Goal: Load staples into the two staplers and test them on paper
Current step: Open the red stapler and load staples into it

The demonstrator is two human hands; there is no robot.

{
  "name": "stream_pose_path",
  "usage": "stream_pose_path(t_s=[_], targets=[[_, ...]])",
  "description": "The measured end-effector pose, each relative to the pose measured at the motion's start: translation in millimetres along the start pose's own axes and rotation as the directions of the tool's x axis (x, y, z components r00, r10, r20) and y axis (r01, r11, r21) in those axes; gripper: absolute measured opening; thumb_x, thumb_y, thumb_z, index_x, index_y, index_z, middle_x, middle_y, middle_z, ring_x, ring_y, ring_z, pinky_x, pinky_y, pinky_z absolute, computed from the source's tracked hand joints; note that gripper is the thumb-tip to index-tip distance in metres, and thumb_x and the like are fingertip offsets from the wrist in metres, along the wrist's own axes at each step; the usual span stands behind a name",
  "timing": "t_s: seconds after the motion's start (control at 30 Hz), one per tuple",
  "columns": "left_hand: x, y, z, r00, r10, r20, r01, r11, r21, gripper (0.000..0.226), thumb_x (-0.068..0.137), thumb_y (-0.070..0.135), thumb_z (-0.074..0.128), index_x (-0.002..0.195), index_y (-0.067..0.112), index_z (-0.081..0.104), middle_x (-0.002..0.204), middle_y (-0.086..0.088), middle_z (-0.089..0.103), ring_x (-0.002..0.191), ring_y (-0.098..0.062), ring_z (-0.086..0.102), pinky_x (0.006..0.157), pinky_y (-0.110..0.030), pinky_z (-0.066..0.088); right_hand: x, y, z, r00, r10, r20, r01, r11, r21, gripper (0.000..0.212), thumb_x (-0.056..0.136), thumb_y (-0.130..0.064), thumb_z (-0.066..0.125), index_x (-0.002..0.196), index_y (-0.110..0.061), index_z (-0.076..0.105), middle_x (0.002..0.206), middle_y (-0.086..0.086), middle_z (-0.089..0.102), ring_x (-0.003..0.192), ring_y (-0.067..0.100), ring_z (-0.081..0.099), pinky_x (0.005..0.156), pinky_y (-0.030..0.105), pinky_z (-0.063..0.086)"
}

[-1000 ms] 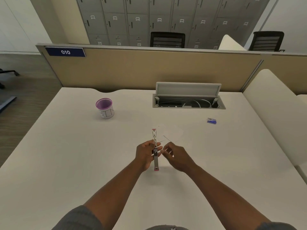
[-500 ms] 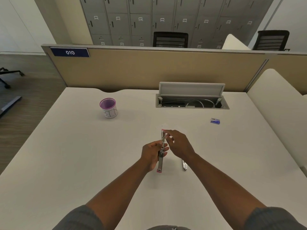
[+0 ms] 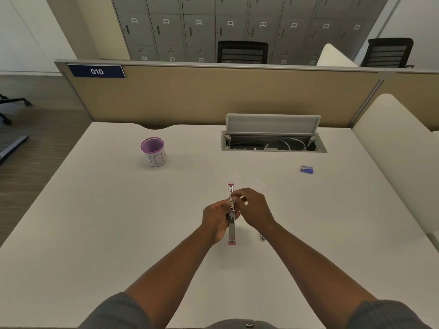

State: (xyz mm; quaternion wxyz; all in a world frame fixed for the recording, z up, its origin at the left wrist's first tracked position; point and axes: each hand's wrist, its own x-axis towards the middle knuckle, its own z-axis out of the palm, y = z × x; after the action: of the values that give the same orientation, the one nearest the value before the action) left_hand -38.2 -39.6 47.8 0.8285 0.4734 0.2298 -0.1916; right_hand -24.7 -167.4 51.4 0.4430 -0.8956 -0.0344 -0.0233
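A white counter (image 3: pixel 99 210) abuts a tan partition panel (image 3: pixel 213 96) bearing a blue plate marked 010 (image 3: pixel 97 71). A cable hatch (image 3: pixel 273 141) set in the counter stands with its lid raised. Behind the partition: grey numbered lockers (image 3: pixel 237 22) and two black mesh chairs (image 3: pixel 242 52). Wood-pattern flooring (image 3: pixel 35 129) lies to the left. Walls are white.
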Motion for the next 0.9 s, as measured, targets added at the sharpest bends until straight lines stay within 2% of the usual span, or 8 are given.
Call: stream_pose_path(t_s=[0.17, 0.3, 0.4, 0.47, 0.6, 0.73, 0.8, 0.9], targets=[[-2, 2, 1, 1.000, -0.018, -0.005, 0.018, 1.000, 0.009, 0.015, 0.092, -0.004, 0.055, 0.101, -0.007, 0.067, 0.088, -0.019, 0.072, 0.073, -0.028, 0.073, 0.069, -0.039, 0.060, -3, 3, -2, 1.000, -0.022, 0.008, 0.022, 1.000, -0.015, 0.018, 0.091, -0.014, 0.059, 0.102, -0.016, 0.074, 0.099, -0.001, 0.071, 0.086, 0.011, 0.062, 0.082, 0.022, 0.048], [1, 2, -1, 1.000, -0.024, -0.015, 0.024, 0.999, 0.027, 0.010, 0.090, -0.004, 0.059, 0.092, -0.002, 0.068, 0.078, -0.015, 0.073, 0.072, -0.026, 0.073, 0.065, -0.040, 0.060, -7, 3, -3, 0.999, -0.001, 0.042, 0.001, 1.000, 0.000, 0.021, 0.092, -0.016, 0.058, 0.108, -0.018, 0.072, 0.101, -0.005, 0.070, 0.088, 0.009, 0.062, 0.080, 0.015, 0.045], [4, 3, -1, 1.000, -0.009, -0.027, 0.011, 0.998, 0.056, 0.011, 0.090, -0.003, 0.062, 0.100, -0.004, 0.067, 0.086, -0.018, 0.072, 0.076, -0.028, 0.072, 0.064, -0.040, 0.060, -10, 2, -4, 0.997, 0.038, 0.067, -0.039, 0.999, 0.010, 0.020, 0.091, -0.029, 0.061, 0.108, -0.019, 0.067, 0.100, -0.006, 0.068, 0.085, 0.011, 0.064, 0.074, 0.017, 0.049], [9, 3, -3, 0.997, -0.003, -0.082, 0.009, 0.998, 0.066, 0.018, 0.087, -0.005, 0.065, 0.105, -0.004, 0.065, 0.088, -0.018, 0.070, 0.075, -0.028, 0.070, 0.064, -0.041, 0.060, -13, 3, -3, 0.992, 0.085, 0.094, -0.085, 0.996, -0.005, 0.029, 0.089, -0.040, 0.062, 0.110, -0.019, 0.064, 0.100, -0.006, 0.066, 0.082, 0.011, 0.065, 0.070, 0.019, 0.051], [17, 1, -7, 0.989, 0.007, -0.146, 0.004, 0.997, 0.074, 0.010, 0.088, -0.004, 0.065, 0.096, 0.003, 0.063, 0.084, -0.016, 0.065, 0.076, -0.023, 0.063, 0.071, -0.042, 0.059, -19, 15, -4, 0.965, 0.138, 0.225, -0.121, 0.989, -0.088, 0.040, 0.085, -0.049, 0.064, 0.114, -0.022, 0.058, 0.103, -0.008, 0.062, 0.079, 0.012, 0.065, 0.068, 0.025, 0.051], [25, -1, -14, 0.973, 0.012, -0.229, 0.017, 0.992, 0.122, 0.010, 0.088, -0.002, 0.065, 0.093, 0.006, 0.061, 0.087, -0.015, 0.066, 0.084, -0.025, 0.065, 0.076, -0.044, 0.058, -21, 27, -6, 0.883, 0.168, 0.438, -0.075, 0.972, -0.221, 0.049, 0.080, -0.048, 0.070, 0.120, -0.026, 0.052, 0.107, -0.006, 0.064, 0.081, 0.011, 0.058, 0.070, 0.023, 0.044], [29, -2, -17, 0.964, 0.008, -0.267, 0.038, 0.985, 0.169, 0.010, 0.088, -0.001, 0.066, 0.094, 0.006, 0.062, 0.088, -0.016, 0.066, 0.086, -0.026, 0.066, 0.072, -0.041, 0.059, -20, 33, -5, 0.863, 0.177, 0.474, -0.057, 0.965, -0.257, 0.041, 0.082, -0.036, 0.070, 0.118, -0.023, 0.054, 0.107, -0.003, 0.065, 0.080, 0.011, 0.056, 0.073, 0.028, 0.047], [31, -6, -25, 0.961, 0.011, -0.276, 0.069, 0.958, 0.278, 0.006, 0.085, -0.001, 0.068, 0.089, 0.002, 0.065, 0.083, -0.017, 0.066, 0.080, -0.027, 0.067, 0.066, -0.041, 0.061, -17, 43, -4, 0.888, 0.143, 0.438, -0.009, 0.956, -0.294, 0.013, 0.085, -0.025, 0.062, 0.098, -0.022, 0.062, 0.093, -0.005, 0.065, 0.080, 0.013, 0.054, 0.080, 0.039, 0.051]])
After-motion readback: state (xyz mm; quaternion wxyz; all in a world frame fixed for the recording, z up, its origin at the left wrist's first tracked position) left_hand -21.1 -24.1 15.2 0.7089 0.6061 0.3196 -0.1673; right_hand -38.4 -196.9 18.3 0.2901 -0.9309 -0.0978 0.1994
